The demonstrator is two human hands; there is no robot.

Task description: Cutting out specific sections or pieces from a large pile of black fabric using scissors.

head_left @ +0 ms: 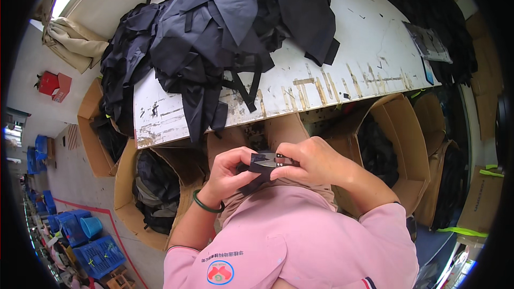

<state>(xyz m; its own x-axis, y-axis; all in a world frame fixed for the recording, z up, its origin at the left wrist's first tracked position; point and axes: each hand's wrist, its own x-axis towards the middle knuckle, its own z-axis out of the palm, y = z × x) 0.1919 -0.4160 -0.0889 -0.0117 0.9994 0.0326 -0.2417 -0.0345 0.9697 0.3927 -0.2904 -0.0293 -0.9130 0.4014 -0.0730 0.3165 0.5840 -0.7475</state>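
My left hand point(231, 174) pinches a small dark fabric piece point(259, 170) close to my chest, with a green bangle on that wrist. My right hand point(312, 159) grips small metal thread snips point(279, 161) whose blades rest against the top edge of the fabric piece. Both hands are together just below the front edge of the worn white table point(332, 83). A big heap of dark cut fabric pieces point(225, 27) covers the table's left and middle, with some pieces and strips hanging over the front edge.
Open cardboard boxes stand under and beside the table: one with dark cloth at left point(152, 192), one at right point(393, 144). Blue plastic baskets point(93, 249) sit on the floor at lower left. Beige cloth point(72, 43) and a red box point(52, 84) lie at far left.
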